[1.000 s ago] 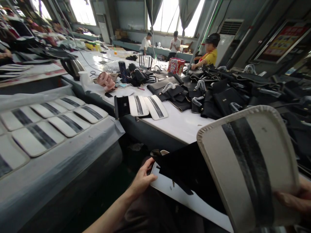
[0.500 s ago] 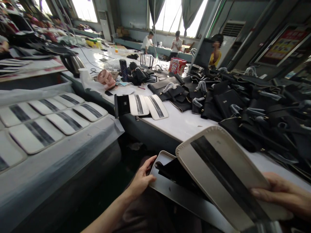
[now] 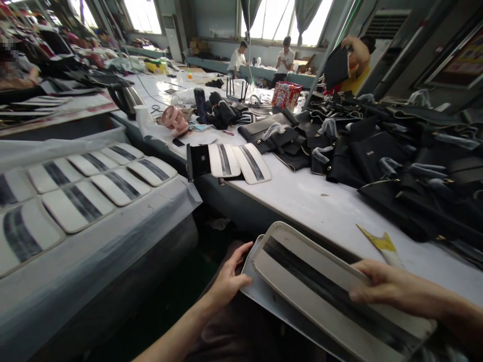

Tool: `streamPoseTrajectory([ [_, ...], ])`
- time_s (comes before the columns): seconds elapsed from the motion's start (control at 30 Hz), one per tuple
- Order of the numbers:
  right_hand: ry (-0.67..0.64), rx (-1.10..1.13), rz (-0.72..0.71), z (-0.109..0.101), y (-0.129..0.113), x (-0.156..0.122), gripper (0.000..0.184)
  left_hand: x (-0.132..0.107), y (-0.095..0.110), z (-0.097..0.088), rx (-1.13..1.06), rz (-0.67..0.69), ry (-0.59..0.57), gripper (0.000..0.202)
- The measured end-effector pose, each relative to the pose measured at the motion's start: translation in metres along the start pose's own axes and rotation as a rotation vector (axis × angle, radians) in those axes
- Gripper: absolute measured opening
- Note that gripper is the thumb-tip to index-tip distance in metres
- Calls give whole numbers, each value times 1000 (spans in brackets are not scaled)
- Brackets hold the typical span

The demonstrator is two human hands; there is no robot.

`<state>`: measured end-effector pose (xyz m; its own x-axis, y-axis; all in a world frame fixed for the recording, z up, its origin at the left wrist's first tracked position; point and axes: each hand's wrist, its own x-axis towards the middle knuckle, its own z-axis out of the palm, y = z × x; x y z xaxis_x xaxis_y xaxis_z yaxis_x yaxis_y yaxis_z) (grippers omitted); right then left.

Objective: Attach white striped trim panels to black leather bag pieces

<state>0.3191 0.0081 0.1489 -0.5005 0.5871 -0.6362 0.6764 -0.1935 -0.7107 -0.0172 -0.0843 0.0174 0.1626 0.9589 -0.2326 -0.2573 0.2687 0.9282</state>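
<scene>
My right hand [image 3: 388, 286] grips a white rounded panel with a black stripe [image 3: 302, 251] along its far long edge, thumb on the top face. This panel lies tilted over a second pale, raised-rim panel [image 3: 262, 289] above my lap, covering most of it. At the near left corner of that lower panel, my left hand [image 3: 226, 281] pinches the rim between thumb and fingers. Whether the two panels touch along their length I cannot tell. Two similar striped panels [image 3: 252, 163] lie on the white table beside a black piece [image 3: 198, 162].
Several striped panels [image 3: 77, 207] cover the sheeted table at left. Black bags [image 3: 381, 156] are heaped along the right table, and a yellow-handled tool [image 3: 383, 244] lies near my right hand. A pink fan [image 3: 174, 120] stands farther back. A co-worker in yellow [image 3: 356, 75] lifts a black piece.
The striped panel has come down and left over the lower panel, hiding the black interior seen before. The yellow-handled tool has come into sight. My left hand keeps its hold.
</scene>
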Motion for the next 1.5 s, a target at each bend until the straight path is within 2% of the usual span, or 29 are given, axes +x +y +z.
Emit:
streamPoseTrajectory([
  [0.07,-147,45,70,1,3,23,29,0,2,-2,5,6,-18,90],
  [0.1,-178,52,112,1,7,34,32,0,2,-3,7,9,-26,91],
  [0.2,-179,-57,170,2,15,59,36,1,3,-7,11,11,-42,93],
  [0.27,-145,-228,111,3,12,65,29,2,1,-9,9,9,-52,94],
  [0.33,-6,-487,67,6,6,64,23,3,-2,-11,0,9,-62,94],
  [0.4,170,-674,42,14,3,58,30,2,-5,-12,-18,17,-70,95],
  [0.53,314,-671,-151,49,25,49,62,-1,-9,-11,-98,2,-82,96],
  [0.63,478,-856,-272,81,52,52,62,-3,-9,-5,-222,-19,-59,87],
  [0.7,566,-1009,-362,93,63,56,61,-3,-7,1,-277,-23,-33,78],
  [0.77,650,-1092,-454,97,64,59,60,-1,-4,7,-289,-39,-7,71],
  [0.87,743,-1095,-558,98,56,62,53,3,-1,12,-280,-83,32,62],
  [0.93,751,-1090,-593,103,50,65,52,4,-1,14,-276,-100,44,61],
  [1.07,663,-1199,-668,118,42,77,67,4,-3,15,-299,-51,27,61],
  [1.17,624,-1223,-655,124,37,86,66,3,-3,17,-346,-37,26,59],
  [1.3,663,-1193,-611,133,33,91,63,3,-5,18,-446,-62,33,55],
  [1.5,727,-1167,-587,145,33,95,71,4,-14,20,-512,-54,69,52],
])
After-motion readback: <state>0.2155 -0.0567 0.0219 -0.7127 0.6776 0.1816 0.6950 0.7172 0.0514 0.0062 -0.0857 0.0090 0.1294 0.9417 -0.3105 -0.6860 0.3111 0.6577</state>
